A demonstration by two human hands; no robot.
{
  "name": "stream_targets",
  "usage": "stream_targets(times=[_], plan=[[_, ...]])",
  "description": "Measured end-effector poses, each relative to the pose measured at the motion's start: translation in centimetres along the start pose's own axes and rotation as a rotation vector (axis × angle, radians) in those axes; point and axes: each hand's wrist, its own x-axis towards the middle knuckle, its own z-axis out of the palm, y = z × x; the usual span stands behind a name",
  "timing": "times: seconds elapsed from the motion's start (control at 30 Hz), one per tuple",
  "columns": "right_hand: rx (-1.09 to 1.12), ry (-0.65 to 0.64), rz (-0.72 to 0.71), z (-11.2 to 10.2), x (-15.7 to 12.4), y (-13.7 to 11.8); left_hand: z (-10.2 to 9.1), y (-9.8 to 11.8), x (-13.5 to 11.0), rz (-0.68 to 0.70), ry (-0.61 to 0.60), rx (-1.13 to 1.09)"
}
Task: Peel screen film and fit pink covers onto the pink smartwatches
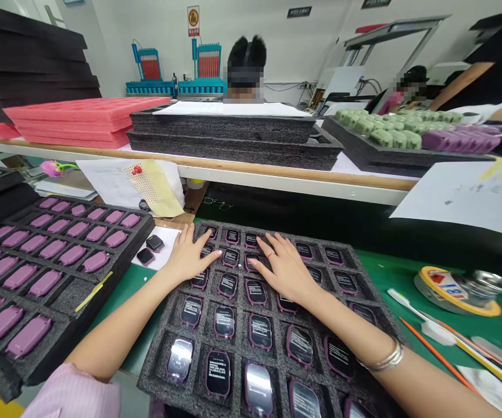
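A black foam tray (159,360) lies in front of me, its pockets filled with several small black-screened devices in purple cases (224,321). My left hand (189,255) rests flat on the tray's far left part, fingers spread over the devices. My right hand (283,266) lies flat beside it, fingers stretched toward the far rows, a ring on one finger and a bangle on the wrist. Neither hand holds anything.
A second foam tray (65,299) of purple cases sits at left, with two loose devices (150,249) on white paper beside it. Tape roll (460,290), brush and orange stick lie at right. A raised shelf (277,177) carries stacked foam trays. Other people work behind it.
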Motion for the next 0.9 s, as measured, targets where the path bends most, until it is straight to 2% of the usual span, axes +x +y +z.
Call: stream_targets(times=[0.17, 0.33, 0.6, 0.77, 0.9], plan=[[0.019, -0.034, 0.001, 0.0, 0.3, -0.6, 0.3, -0.4, 0.3, -0.005, 0.016, -0.042], [0.044, -0.06, -0.046, -0.1, 1.4, -2.3, 0.3, -1.7, 0.2, 0.008, 0.027, -0.108], [0.058, -0.047, -0.076, 0.6, 3.3, -4.1, 1.0, -3.1, -0.1, 0.025, 0.061, -0.235], [0.069, -0.03, -0.067, 0.6, 3.3, -3.6, 1.6, -3.3, -0.3, 0.054, 0.097, -0.326], [0.085, -0.013, -0.042, 0.2, 2.1, -1.8, 2.1, -3.3, -0.4, 0.051, 0.131, -0.386]])
